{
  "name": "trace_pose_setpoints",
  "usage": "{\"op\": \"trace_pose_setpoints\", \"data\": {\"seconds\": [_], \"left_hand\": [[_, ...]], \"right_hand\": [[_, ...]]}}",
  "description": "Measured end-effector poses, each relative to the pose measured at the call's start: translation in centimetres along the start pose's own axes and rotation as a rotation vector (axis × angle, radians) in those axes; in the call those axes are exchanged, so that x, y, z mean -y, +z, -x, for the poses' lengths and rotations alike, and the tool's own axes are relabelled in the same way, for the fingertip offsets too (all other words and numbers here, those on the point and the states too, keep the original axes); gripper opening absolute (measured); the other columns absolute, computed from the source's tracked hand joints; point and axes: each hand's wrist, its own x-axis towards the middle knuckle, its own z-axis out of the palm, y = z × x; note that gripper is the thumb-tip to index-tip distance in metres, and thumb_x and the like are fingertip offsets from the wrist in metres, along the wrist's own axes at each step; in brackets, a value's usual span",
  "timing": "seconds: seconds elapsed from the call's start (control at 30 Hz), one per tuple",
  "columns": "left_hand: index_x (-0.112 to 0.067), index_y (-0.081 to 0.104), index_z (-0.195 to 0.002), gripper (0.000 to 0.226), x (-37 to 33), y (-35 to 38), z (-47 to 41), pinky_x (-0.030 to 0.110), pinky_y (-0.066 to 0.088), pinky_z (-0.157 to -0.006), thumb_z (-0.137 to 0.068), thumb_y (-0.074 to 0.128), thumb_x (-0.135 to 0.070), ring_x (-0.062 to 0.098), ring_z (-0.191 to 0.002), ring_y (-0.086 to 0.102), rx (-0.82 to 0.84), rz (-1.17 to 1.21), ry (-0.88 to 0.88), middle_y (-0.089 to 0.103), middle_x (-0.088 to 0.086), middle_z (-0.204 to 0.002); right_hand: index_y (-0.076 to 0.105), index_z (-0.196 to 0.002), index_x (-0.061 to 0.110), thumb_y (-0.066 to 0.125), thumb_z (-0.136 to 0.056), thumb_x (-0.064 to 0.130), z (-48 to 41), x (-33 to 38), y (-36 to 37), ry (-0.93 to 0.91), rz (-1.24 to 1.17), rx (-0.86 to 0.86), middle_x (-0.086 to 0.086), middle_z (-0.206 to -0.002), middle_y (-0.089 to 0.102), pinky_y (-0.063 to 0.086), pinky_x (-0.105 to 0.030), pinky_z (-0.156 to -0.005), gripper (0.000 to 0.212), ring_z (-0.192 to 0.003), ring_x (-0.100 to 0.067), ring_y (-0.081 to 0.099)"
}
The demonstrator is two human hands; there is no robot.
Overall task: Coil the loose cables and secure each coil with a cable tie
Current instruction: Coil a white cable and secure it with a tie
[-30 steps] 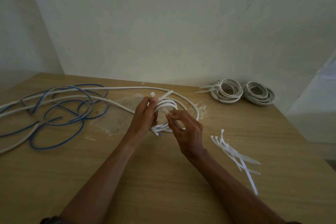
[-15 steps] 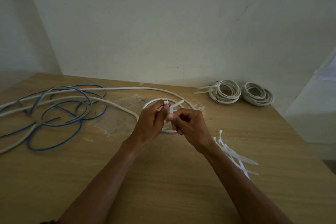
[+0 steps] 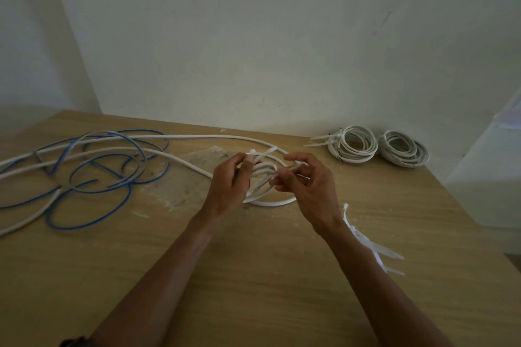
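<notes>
The worktop (image 3: 253,284) meets the wall along its far edge behind the white cable coil (image 3: 270,201). Its right edge falls away well to the right of the coil. Bare wood stretches nearer than the coil, under and between the forearms.

The left hand (image 3: 228,186) curls round the coil's left side. The right hand (image 3: 307,189) pinches the cable tie (image 3: 263,153) at the coil's right side, and the tie's tail juts up by the left thumb. Half a second ago the hands were touching above a coil lying flat. Now they are slightly apart, with the coil's strands raised between them and its near loop on the wood.

Two tied coils (image 3: 353,144) (image 3: 403,149) lie side by side, far right of the coil, by the wall. One bunch of spare ties (image 3: 375,248) lies near right of it, partly behind the right forearm and too overlapped to count. One tangled blue cable (image 3: 93,177) lies left of the coil, crossed by loose white cable (image 3: 183,136).
</notes>
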Motion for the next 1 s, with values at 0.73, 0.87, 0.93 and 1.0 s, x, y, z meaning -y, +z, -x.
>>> {"op": "trace_pose_setpoints", "data": {"seconds": [0.73, 0.87, 0.93, 1.0], "left_hand": [[-0.017, 0.063, -0.099, 0.016, -0.1, -0.9, -0.5, 0.022, 0.04, -0.05, -0.106, 0.052, -0.027, 0.006, -0.053, 0.056, -0.121, -0.041, 0.084, 0.063, -0.009, -0.068], [-0.015, 0.066, -0.119, 0.03, 0.3, -0.3, -0.2, 0.015, 0.049, -0.058, -0.106, 0.05, -0.037, 0.002, -0.074, 0.07, -0.004, -0.126, 0.181, 0.073, -0.006, -0.094], [-0.02, 0.065, -0.12, 0.032, 0.7, -0.1, -0.1, 0.023, 0.049, -0.048, -0.104, 0.049, -0.042, 0.007, -0.062, 0.067, 0.021, -0.173, 0.208, 0.072, -0.004, -0.082], [-0.023, 0.064, -0.118, 0.028, 1.0, 0.0, -0.1, 0.031, 0.05, -0.044, -0.103, 0.052, -0.043, 0.013, -0.056, 0.064, 0.009, -0.193, 0.228, 0.07, -0.002, -0.075]], "right_hand": [[0.067, -0.115, 0.003, 0.056, -0.101, 0.009, 1.4, 1.1, 1.6, 0.081, -0.062, 0.327, -0.011, -0.104, 0.076, 0.06, -0.04, -0.082, 0.019, -0.096, -0.028, 0.074], [0.076, -0.105, 0.017, 0.06, -0.1, 0.019, 1.0, 0.3, 1.2, -0.118, 0.243, 0.167, 0.003, -0.104, 0.07, 0.055, -0.031, -0.06, 0.018, -0.091, -0.014, 0.066], [0.077, -0.105, 0.015, 0.062, -0.098, 0.017, 1.0, 0.3, 1.1, -0.047, 0.198, 0.192, 0.004, -0.1, 0.073, 0.057, -0.029, -0.059, 0.017, -0.088, -0.011, 0.067], [0.075, -0.104, 0.012, 0.066, -0.094, 0.016, 1.1, 0.4, 1.1, 0.019, 0.149, 0.187, -0.001, -0.091, 0.076, 0.056, -0.026, -0.058, 0.014, -0.074, -0.011, 0.067]]}}
